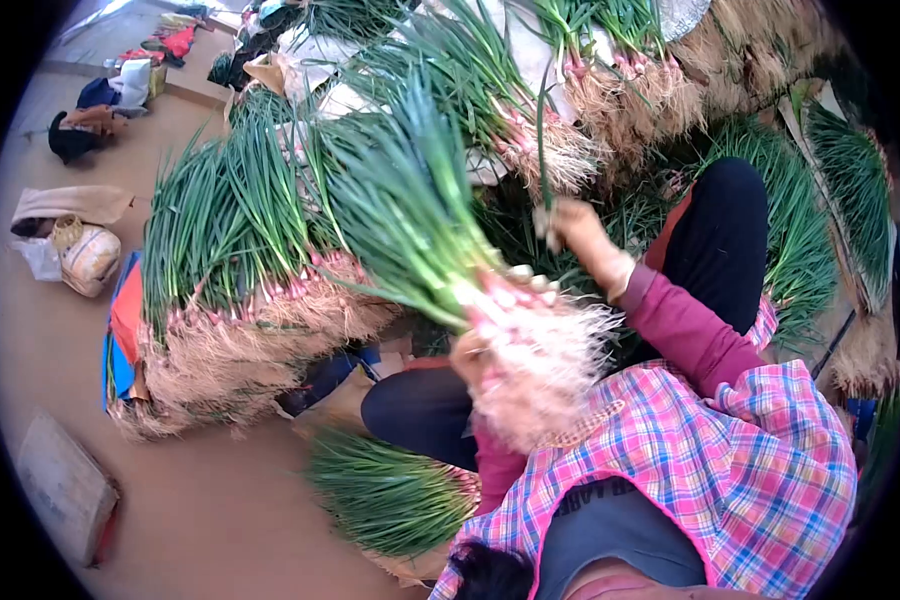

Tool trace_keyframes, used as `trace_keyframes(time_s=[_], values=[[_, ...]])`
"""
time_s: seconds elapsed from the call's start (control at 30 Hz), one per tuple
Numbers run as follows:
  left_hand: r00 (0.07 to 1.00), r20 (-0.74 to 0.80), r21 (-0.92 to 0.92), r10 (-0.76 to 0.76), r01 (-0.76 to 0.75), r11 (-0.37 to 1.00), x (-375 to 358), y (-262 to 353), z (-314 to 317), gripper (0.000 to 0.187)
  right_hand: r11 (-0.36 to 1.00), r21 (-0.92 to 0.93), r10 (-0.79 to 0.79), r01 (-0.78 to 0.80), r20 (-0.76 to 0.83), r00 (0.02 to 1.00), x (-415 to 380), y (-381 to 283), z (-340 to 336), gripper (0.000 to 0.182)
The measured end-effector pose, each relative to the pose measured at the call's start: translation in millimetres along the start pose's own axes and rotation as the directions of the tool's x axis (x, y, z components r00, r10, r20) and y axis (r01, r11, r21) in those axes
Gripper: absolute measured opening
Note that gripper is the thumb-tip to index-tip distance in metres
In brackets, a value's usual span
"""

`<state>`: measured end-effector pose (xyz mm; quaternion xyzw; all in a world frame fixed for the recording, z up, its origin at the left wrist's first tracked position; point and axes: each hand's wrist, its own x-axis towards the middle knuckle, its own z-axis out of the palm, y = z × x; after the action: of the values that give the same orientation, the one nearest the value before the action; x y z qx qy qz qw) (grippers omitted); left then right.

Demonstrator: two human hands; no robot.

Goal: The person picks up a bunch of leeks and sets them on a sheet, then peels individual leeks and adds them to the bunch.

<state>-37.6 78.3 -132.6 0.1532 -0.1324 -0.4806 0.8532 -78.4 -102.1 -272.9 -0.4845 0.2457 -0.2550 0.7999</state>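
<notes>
I sit on the floor among spring onions, in a pink plaid top [750,460] and black trousers [720,240]. My left hand [470,352] grips a thick bunch of spring onions [410,210] just above its white roots [535,370], the green tops pointing up and left. My right hand [573,228] is raised behind the bunch, with its fingers pinched on a single green stalk [542,150] that stands upright.
A big heap of spring onions with roots [220,300] lies left on a blue and orange sheet [120,340]. More heaps lie behind [610,90] and at the right [850,190]. A small bunch [390,490] rests by my knee. Bags [80,250] and a block [65,490] sit on the floor.
</notes>
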Motion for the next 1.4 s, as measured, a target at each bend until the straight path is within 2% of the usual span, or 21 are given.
trace_keyframes(time_s=[0.03,0.1,0.13,0.2,0.33,0.47,0.5,0.57,0.67,0.87,0.9,0.93,1.0,1.1,1.13,1.17,1.2,1.23,1.3,1.33,1.4], values=[[0.999,0.046,-0.042,-0.002,0.004,0.999,7,16,4,0.062,0.914,-0.405,0.033,-0.03,0.0,0.999,-1,67,-22,0.021],[0.998,-0.052,0.058,-0.033,0.036,0.998,25,66,59,0.048,0.415,-0.91,0.283,0.002,0.131,0.95,-15,151,-47,0.029],[1.0,0.002,0.174,0.023,-0.023,0.985,33,86,73,0.047,0.15,-0.978,0.511,0.142,0.2,0.836,-27,162,-48,0.035],[0.99,0.075,0.377,0.119,-0.139,0.916,48,120,107,0.047,0.084,-0.98,0.45,0.182,0.2,0.87,-39,117,-21,0.03],[0.947,0.226,0.627,0.229,-0.321,0.709,75,175,152,0.046,0.425,-0.897,0.129,0.125,0.197,0.972,-13,48,5,0.028],[0.924,0.266,0.719,0.275,-0.38,0.582,74,178,177,0.044,0.429,-0.888,0.093,0.168,0.229,0.969,14,-18,4,0.032],[0.922,0.268,0.73,0.279,-0.384,0.565,74,177,180,0.044,0.592,-0.76,-0.128,0.269,0.241,0.962,20,-33,7,0.034],[0.916,0.27,0.741,0.296,-0.394,0.543,68,181,180,0.043,0.556,-0.734,-0.34,0.39,0.227,0.912,39,-85,24,0.038],[0.915,0.262,0.752,0.308,-0.393,0.529,75,179,177,0.043,0.47,-0.59,-0.753,0.657,0.121,0.647,66,-153,53,0.051],[0.916,0.246,0.766,0.317,-0.384,0.516,67,166,176,0.041,0.356,-0.548,-0.671,0.757,0.414,0.615,89,-237,110,0.088],[0.917,0.242,0.765,0.318,-0.382,0.518,64,164,175,0.041,0.253,-0.498,-0.826,0.83,0.335,0.453,118,-214,129,0.085],[0.913,0.245,0.764,0.325,-0.389,0.515,60,163,175,0.04,0.425,-0.521,-0.639,0.741,0.407,0.653,113,-223,131,0.068],[0.914,0.24,0.765,0.327,-0.386,0.516,53,159,173,0.04,0.192,-0.685,-0.649,0.703,0.449,0.614,164,-192,137,0.046],[0.915,0.218,0.768,0.34,-0.376,0.519,39,153,168,0.039,0.107,-0.77,-0.814,0.628,0.295,0.5,217,-144,74,0.022],[0.913,0.213,0.763,0.348,-0.378,0.524,34,150,166,0.039,0.459,-0.77,-0.509,0.444,0.182,0.842,217,-152,45,0.019],[0.91,0.216,0.755,0.354,-0.385,0.53,30,147,165,0.038,0.66,-0.642,-0.489,0.389,0.026,0.872,252,-132,13,0.016],[0.906,0.214,0.743,0.364,-0.393,0.541,21,150,160,0.038,0.695,-0.639,-0.386,0.329,0.054,0.921,195,-159,0,0.013],[0.903,0.215,0.735,0.371,-0.4,0.548,16,145,157,0.038,0.902,-0.417,-0.142,0.113,-0.04,0.989,179,-160,-4,0.012],[0.899,0.214,0.719,0.383,-0.41,0.561,9,139,154,0.037,0.967,-0.255,0.047,-0.008,0.146,0.988,91,-176,-7,0.015],[0.897,0.207,0.716,0.39,-0.41,0.564,6,135,154,0.037,0.859,-0.503,0.071,0.097,0.304,0.95,42,-193,8,0.027],[0.9,0.193,0.706,0.392,-0.404,0.581,-5,124,145,0.037,0.959,-0.2,0.01,0.202,0.734,0.68,-51,-232,24,0.048]])
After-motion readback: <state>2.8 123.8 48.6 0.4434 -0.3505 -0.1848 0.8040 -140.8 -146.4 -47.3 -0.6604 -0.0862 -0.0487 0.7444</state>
